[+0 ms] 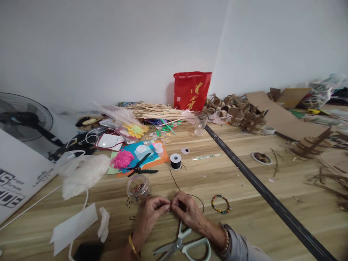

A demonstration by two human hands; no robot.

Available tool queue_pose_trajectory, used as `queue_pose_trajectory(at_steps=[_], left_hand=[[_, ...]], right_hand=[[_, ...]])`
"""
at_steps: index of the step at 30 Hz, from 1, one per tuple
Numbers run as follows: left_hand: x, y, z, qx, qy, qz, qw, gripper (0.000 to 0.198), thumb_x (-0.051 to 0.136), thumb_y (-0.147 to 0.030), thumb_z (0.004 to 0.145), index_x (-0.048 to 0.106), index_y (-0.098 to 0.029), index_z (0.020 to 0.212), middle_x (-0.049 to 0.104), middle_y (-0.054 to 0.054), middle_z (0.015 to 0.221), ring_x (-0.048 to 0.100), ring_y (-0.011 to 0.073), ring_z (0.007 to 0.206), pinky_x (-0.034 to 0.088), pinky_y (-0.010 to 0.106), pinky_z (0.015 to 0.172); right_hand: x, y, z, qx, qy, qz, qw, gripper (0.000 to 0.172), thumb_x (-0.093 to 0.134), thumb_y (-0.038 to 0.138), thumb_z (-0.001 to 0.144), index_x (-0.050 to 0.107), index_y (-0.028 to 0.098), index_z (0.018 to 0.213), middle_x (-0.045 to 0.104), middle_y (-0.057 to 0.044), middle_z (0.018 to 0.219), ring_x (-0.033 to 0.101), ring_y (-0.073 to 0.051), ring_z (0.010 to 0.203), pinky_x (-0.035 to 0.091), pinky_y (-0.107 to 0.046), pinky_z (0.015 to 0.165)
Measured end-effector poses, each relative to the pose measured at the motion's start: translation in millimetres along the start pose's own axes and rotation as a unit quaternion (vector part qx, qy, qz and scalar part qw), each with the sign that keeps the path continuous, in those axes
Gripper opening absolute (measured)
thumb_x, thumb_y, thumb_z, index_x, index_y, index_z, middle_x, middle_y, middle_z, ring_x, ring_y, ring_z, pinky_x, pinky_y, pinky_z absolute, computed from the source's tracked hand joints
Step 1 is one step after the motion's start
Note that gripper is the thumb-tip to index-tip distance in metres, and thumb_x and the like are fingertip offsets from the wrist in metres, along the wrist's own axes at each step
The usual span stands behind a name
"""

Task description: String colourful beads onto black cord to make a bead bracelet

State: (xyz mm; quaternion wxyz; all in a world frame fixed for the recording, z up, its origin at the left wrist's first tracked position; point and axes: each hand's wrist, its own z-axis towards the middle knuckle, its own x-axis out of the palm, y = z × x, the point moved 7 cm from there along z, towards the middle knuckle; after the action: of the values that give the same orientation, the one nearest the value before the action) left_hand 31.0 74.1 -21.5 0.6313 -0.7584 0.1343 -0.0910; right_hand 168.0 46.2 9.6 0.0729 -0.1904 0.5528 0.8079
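My left hand (154,212) and my right hand (187,210) meet at the fingertips over the wooden table. Both are closed in a pinch on a black cord (174,181), which runs from a white spool (175,161) and also loops out beside my right hand. Something tiny and dark sits between the fingertips, too small to name. Left of my hands stands a clear jar (139,188) of small beads, with dark bits scattered beside it. A beaded bracelet (220,204) lies to the right. Below my hands are scissors (179,244) with pale handles, blades spread.
Black pliers (140,168) and pink yarn (122,159) rest on coloured sheets. Plastic bags (84,174) and white paper (74,228) lie at left. Behind are a red bag (191,90) and thin wooden strips (152,110). A black strip (255,181) crosses the table at right, near a small dish (261,158).
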Motion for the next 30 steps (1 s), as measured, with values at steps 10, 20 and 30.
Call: queue_pose_trajectory(at_steps=[10, 20, 30], left_hand=[[2.6, 2.4, 1.3, 0.012, 0.022, 0.003, 1.0, 0.022, 0.074, -0.035, 0.062, 0.071, -0.015, 0.069, 0.067, 0.002, 0.06, 0.059, 0.0165, 0.059, 0.047, 0.026, 0.061], [1.5, 1.3, 0.4, 0.032, 0.007, -0.001, 0.999, 0.012, 0.074, -0.025, 0.06, 0.072, -0.015, 0.066, 0.069, 0.002, 0.061, 0.059, 0.0161, 0.06, 0.045, 0.024, 0.06], [2.7, -1.8, -4.2, 0.025, 0.009, -0.038, 0.999, 0.015, 0.075, -0.027, 0.059, 0.067, -0.015, 0.062, 0.063, -0.001, 0.054, 0.054, 0.0131, 0.055, 0.041, 0.023, 0.056]], right_hand=[[0.3, 1.1, 0.4, 0.0, -0.004, 0.0, 1.0, 0.013, 0.054, 0.02, 0.082, 0.057, 0.018, 0.07, 0.054, 0.0, 0.067, 0.051, -0.013, 0.062, 0.039, -0.023, 0.057], [3.2, -0.8, -0.4, -0.001, 0.004, -0.011, 1.0, 0.013, 0.056, 0.022, 0.083, 0.057, 0.018, 0.071, 0.056, -0.001, 0.069, 0.052, -0.014, 0.064, 0.041, -0.024, 0.059], [6.2, -7.5, -2.3, 0.032, 0.028, 0.029, 0.999, 0.01, 0.059, 0.024, 0.082, 0.062, 0.018, 0.075, 0.059, -0.001, 0.071, 0.054, -0.015, 0.066, 0.043, -0.025, 0.062]])
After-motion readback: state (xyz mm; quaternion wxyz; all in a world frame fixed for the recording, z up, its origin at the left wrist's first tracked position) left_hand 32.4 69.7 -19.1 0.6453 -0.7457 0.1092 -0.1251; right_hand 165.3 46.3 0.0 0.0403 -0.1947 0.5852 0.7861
